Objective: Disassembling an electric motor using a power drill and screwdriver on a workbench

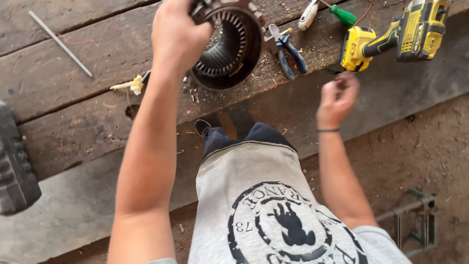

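My left hand grips the rim of a round metal motor stator, a dark ring with slotted teeth inside, tilted on its edge on the worn wooden workbench. My right hand hovers off the bench's front edge with fingers curled loosely together; I cannot tell whether something small is pinched in it. It is nearest the yellow and black cordless drill lying on the bench. Blue-handled pliers lie just right of the stator.
A green-handled screwdriver and a white-handled tool lie at the back. A thin metal rod rests at the far left. A dark ribbed block sits at the left edge. A metal frame stands on the dirt floor.
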